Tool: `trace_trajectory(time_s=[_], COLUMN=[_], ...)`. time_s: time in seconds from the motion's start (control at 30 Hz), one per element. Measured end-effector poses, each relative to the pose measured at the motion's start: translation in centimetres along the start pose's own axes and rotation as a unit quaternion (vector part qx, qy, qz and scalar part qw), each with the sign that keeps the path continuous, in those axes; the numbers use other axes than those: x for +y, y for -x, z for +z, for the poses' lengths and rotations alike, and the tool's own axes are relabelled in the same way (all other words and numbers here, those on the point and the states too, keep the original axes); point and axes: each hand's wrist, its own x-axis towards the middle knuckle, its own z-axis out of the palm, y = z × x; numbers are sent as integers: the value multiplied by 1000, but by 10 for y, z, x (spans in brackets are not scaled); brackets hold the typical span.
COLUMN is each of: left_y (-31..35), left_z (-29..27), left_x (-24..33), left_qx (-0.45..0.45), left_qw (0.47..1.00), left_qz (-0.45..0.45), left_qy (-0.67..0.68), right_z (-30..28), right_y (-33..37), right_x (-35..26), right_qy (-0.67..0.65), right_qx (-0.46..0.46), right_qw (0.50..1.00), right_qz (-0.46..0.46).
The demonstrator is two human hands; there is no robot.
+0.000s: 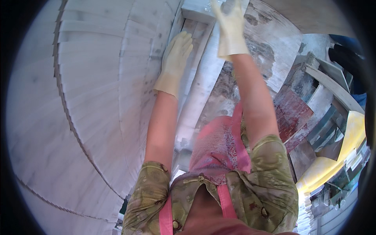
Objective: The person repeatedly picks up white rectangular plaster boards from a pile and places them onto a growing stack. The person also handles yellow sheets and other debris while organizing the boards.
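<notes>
My left hand (178, 55), in a cream rubber glove, lies against the edge of the stacked pale slabs (98, 51). Its fingers are stretched out side by side, and nothing shows in them. Further up and to the right, my right hand (232, 29) wears a matching glove and is slightly blurred. Thumb and fingers are spread apart, with the tips near the upper rim of the picture. A pale block (199, 15) with a wet-looking top lies between the two hands at the far end. Below it run long pale strips (201, 84).
Worn, stained boards (270, 47) lie to the right of my right arm. Beyond them are a reddish panel (291, 111), a jumble of broken slab pieces (329, 129) and a yellow sheet (348, 137). The slab stack forms a tall wall along my left.
</notes>
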Motion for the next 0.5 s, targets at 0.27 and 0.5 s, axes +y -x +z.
trace_trajectory(time_s=[0.27,0.5], left_y=[15,3], left_z=[3,-1], left_x=[3,5], left_qx=[49,14], left_qw=[988,990], left_qz=[34,-18], left_qy=[-140,-138], right_z=[-1,40], right_y=[34,49], right_x=[-37,-1], right_qy=[-13,-174], right_qx=[75,-28], right_qw=[994,955], right_qz=[84,237])
